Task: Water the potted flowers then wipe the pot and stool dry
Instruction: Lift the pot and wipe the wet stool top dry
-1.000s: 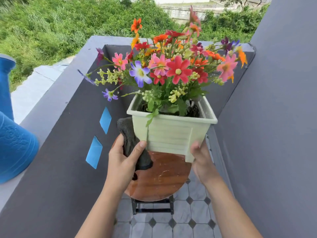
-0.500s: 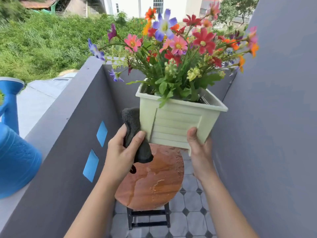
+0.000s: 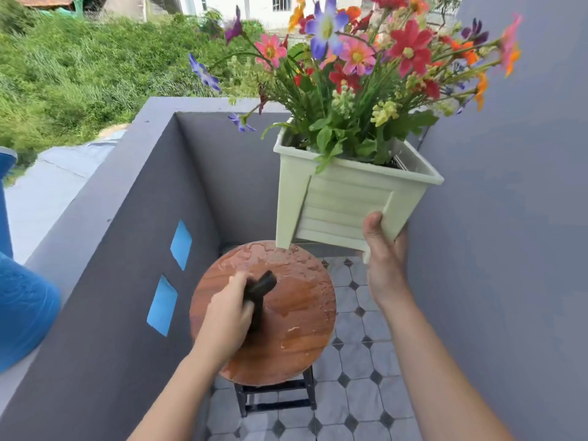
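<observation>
A pale green square pot (image 3: pixel 337 202) full of colourful flowers (image 3: pixel 356 58) hangs in the air, up and to the right of the stool. My right hand (image 3: pixel 383 249) grips it alone at its lower right corner. The round brown stool (image 3: pixel 299 307) stands below on the tiled floor, its seat wet with streaks and drops. My left hand (image 3: pixel 227 313) presses a dark grey cloth (image 3: pixel 259 297) onto the seat near its middle.
A blue watering can (image 3: pixel 22 307) sits on the grey parapet ledge (image 3: pixel 82 218) at far left. A grey wall (image 3: pixel 509 249) closes the right side. The narrow balcony floor (image 3: pixel 359 377) has white tiles with dark diamonds. Greenery and buildings lie beyond.
My left hand let go of the pot's side and brought the cloth down onto the stool seat. The pot rose and shifted right, held by my right hand only.
</observation>
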